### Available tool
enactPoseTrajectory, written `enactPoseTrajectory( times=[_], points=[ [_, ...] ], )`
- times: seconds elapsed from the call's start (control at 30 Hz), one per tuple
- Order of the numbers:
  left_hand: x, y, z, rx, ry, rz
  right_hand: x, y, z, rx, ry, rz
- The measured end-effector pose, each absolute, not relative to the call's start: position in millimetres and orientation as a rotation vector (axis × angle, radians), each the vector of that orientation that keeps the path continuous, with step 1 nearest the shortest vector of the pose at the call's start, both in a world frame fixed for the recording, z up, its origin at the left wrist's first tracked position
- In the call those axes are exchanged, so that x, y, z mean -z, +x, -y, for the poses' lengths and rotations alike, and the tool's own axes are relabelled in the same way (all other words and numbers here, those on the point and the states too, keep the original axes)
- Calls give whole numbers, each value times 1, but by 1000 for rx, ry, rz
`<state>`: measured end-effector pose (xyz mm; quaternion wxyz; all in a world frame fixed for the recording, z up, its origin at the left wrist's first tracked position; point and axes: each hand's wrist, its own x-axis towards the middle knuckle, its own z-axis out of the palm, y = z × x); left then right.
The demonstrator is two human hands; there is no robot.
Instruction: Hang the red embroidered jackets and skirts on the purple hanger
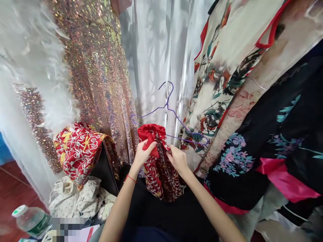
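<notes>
A red embroidered garment (161, 174) with a red satin lining hangs from a purple wire hanger (168, 107) in front of me. My left hand (143, 153) pinches the red lining at the garment's top left. On the top right edge, just under the hanger's wire, my right hand (178, 158) grips the same garment. A thin red string circles my left wrist.
A sequinned gold dress (101, 77) and white feather trim (37, 67) hang at left. Floral robes (227, 77) and a black floral garment (277, 134) hang at right. More red embroidered cloth (78, 151) lies on a chair; a water bottle (31, 220) stands at lower left.
</notes>
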<state>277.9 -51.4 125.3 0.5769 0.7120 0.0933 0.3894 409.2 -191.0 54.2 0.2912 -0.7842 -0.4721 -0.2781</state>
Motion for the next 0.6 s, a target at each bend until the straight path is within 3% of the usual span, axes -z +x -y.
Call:
enactPoseTrajectory(
  times=[0.13, 0.43, 0.6],
  points=[
    [-109, 283, 39, -872, 1676, -206, -49, 418, 196, 617, -2138, 1051],
    [-120, 264, 25, -744, 1800, 21, -119, 382, 218, 592, -2343, 891],
    [-112, 250, 19, -737, 1620, -68, -127, 388, 235, 481, -2472, 716]
  ],
)
